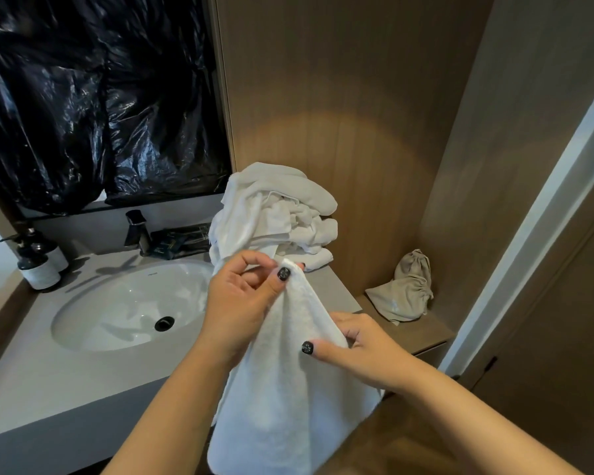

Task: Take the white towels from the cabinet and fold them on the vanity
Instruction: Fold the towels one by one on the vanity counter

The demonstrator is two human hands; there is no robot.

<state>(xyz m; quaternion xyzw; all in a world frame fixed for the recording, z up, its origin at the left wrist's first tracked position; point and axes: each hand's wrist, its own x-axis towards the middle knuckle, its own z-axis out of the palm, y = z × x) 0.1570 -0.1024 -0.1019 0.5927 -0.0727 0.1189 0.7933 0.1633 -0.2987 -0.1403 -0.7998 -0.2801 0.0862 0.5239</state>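
Two hands on one towel (pixel 288 389) beside sink (pixel 124 303): left hand (pixel 240 303) pinching top corner, right hand (pixel 364 347) gripping edge. Advised: match corners before laying flat.

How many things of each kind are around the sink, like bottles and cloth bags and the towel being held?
Dark pump bottles with pale labels: 2
Beige drawstring cloth bags: 2
White towel held by the left hand and right hand: 1
Heap of crumpled white towels, number unclear: 1
Black faucet: 1
Total: 7
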